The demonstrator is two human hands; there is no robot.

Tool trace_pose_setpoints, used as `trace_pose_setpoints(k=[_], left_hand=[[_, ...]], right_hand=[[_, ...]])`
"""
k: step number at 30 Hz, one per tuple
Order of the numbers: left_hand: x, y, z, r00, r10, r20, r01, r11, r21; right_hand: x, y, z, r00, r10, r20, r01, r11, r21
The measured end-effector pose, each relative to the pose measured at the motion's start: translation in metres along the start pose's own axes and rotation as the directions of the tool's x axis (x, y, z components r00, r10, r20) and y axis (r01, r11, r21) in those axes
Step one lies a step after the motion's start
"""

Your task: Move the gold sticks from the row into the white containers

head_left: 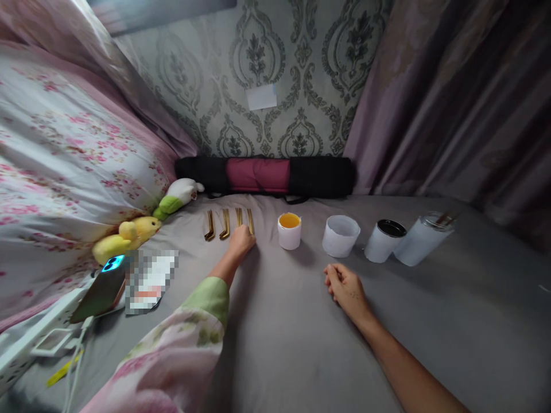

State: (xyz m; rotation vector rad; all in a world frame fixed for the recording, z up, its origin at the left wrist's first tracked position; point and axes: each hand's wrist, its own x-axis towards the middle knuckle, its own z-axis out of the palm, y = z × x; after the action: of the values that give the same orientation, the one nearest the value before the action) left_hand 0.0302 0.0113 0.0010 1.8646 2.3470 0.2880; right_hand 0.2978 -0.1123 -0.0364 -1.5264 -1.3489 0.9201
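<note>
Left hand (241, 241): covering gold sticks' (239, 217) ends, frame middle; hiding fingertips, can't tell grip.
Right hand (346, 289): curling into loose, empty fist, lower right, pointing up-left.

The left hand (242, 240) covers the lower end of the third gold bundle (239, 215), obscuring its grip. Pixelation masks the flat item (148, 281) beside the phone (100, 292). The bottom edge crops the floral sleeve (172, 355).
</note>
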Motion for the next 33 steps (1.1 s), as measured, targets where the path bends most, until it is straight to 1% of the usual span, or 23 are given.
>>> trace_pose_setpoints(k=[14, 21, 33], left_hand=[[-0.0029, 0.0022, -0.0037, 1.000, -0.003, 0.008, 0.002, 1.000, 0.018], [-0.0047, 0.0023, -0.0057, 1.000, 0.004, 0.001, -0.004, 1.000, 0.004], [-0.0003, -0.0032, -0.0071, 0.999, -0.030, 0.039, 0.032, 0.998, -0.047]], right_hand=[[0.0007, -0.0002, 0.0008, 1.000, -0.005, 0.004, 0.005, 1.000, 0.015], [-0.0009, -0.0023, 0.0000, 1.000, -0.009, 0.000, 0.009, 1.000, 0.011], [-0.0004, -0.0021, -0.0001, 1.000, -0.024, 0.000, 0.024, 1.000, -0.001]])
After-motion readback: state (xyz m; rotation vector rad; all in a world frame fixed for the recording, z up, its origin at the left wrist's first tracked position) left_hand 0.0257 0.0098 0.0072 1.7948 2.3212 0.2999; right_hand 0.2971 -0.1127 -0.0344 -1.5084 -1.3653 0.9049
